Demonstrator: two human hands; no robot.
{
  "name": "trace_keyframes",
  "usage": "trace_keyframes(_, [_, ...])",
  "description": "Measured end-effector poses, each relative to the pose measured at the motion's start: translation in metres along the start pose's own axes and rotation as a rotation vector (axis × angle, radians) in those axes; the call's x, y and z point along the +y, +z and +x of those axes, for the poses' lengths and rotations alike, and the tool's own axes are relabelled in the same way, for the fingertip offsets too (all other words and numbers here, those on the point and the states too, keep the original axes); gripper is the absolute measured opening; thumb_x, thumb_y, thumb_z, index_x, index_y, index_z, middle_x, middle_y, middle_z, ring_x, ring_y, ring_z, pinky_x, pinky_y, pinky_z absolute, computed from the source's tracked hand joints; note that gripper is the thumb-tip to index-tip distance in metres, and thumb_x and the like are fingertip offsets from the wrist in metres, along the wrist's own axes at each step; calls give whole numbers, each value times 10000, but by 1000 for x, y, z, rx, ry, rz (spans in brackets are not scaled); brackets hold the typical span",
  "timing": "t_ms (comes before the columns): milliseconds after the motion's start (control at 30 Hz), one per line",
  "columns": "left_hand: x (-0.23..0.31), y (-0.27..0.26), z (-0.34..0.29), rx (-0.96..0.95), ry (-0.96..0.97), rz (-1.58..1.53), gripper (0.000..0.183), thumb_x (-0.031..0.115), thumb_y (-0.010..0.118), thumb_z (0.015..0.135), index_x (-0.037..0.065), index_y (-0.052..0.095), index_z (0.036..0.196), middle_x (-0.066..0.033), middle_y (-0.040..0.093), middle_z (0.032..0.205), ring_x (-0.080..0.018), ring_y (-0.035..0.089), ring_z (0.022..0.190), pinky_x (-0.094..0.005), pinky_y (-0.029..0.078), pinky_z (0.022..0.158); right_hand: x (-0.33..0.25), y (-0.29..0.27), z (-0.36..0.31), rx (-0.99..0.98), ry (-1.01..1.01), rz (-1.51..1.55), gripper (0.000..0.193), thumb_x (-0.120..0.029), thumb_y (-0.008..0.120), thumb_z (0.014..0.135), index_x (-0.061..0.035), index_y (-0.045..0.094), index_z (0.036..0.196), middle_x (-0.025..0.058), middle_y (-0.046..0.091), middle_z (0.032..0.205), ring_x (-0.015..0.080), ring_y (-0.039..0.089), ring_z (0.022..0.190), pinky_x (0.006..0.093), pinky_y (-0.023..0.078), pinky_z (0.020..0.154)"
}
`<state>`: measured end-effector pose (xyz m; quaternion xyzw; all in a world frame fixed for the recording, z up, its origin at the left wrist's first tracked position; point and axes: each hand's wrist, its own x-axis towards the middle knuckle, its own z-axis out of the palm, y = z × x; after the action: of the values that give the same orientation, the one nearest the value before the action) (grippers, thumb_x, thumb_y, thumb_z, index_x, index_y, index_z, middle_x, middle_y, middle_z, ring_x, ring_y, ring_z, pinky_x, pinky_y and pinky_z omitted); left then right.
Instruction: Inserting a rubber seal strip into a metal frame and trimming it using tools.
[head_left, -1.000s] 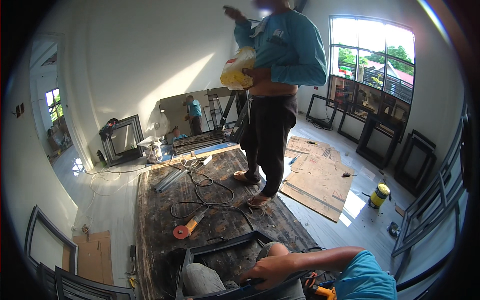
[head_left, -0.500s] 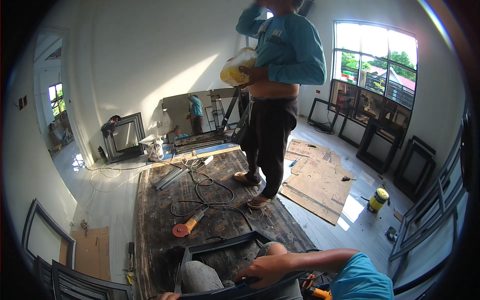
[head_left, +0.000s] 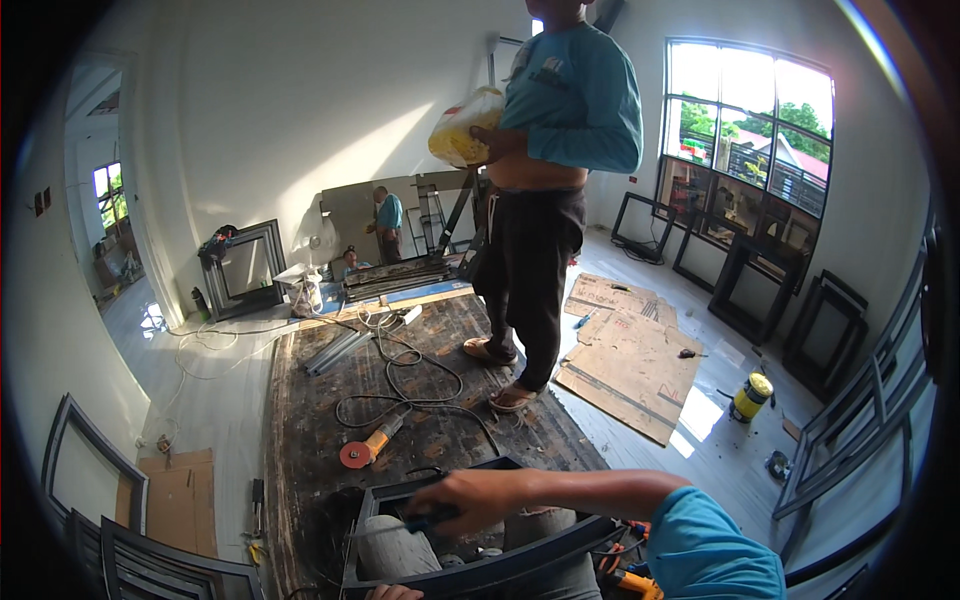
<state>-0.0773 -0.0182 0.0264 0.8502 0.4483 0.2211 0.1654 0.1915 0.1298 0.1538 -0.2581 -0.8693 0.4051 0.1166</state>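
My right hand (head_left: 468,497) reaches in from the lower right in a teal sleeve. It is closed around a slim dark tool (head_left: 428,519) over the top rail of a dark metal frame (head_left: 470,573). The frame lies across my knees on a worn wooden board (head_left: 310,420). Only the knuckles of my left hand (head_left: 393,592) show at the bottom edge, against the frame's lower rail; its grip is hidden.
A co-worker (head_left: 545,200) in a teal shirt stands on the board holding a yellow bag (head_left: 462,128). An angle grinder with an orange disc (head_left: 362,449) and cables (head_left: 400,370) lie ahead. Cardboard sheets (head_left: 630,360), a yellow can (head_left: 752,396) and leaning frames (head_left: 850,420) sit to the right.
The co-worker's raised arm has come down and the yellow bag now sits lower at the chest. My right hand has shifted slightly left along the frame.
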Motion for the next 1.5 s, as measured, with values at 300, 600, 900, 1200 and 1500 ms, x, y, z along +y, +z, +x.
trace_keyframes(300, [73, 21, 32, 217, -364, -438, 266, 186, 757, 913, 24, 704, 1117, -137, 667, 965, -284, 672, 824, -401, 549, 727, -84, -1, 145, -10, -395, -274, 358, -167, 717, 756, -50, 704, 1094, 181, 726, 889, 391, 708, 890, 471, 556, 793])
trace_keyframes(600, [34, 11, 27, 140, -266, -241, 260, 177, 759, 914, 8, 715, 1106, -147, 664, 981, -294, 654, 814, -397, 540, 713, -201, 26, 200, -262, -784, -747, 376, -181, 531, 956, 122, 722, 1073, 253, 709, 991, 361, 685, 881, 517, 521, 795])
trace_keyframes(900, [26, 7, 38, 74, -80, -171, 220, 104, 765, 811, 39, 714, 1015, -140, 669, 945, -357, 648, 886, -461, 521, 832, -118, 20, 152, -75, -426, -551, 479, -507, 774, 691, -199, 774, 1058, 106, 750, 1026, 317, 709, 1038, 463, 538, 861])
trace_keyframes(1200, [6, 5, 21, 25, -159, -125, 214, 53, 800, 774, 46, 726, 975, -101, 685, 923, -306, 638, 852, -411, 503, 783, -23, -10, -57, -10, 185, -41, 397, -35, 647, 738, -19, 658, 1135, 185, 684, 806, 388, 696, 712, 469, 562, 668])
trace_keyframes(1500, [14, 25, 10, 66, -128, -115, 282, 29, 825, 715, 59, 740, 982, -45, 670, 923, -259, 612, 877, -380, 468, 796, -14, 34, -105, -227, 453, 77, 510, -32, 720, 791, -28, 654, 1297, 169, 716, 958, 317, 740, 789, 422, 593, 697])
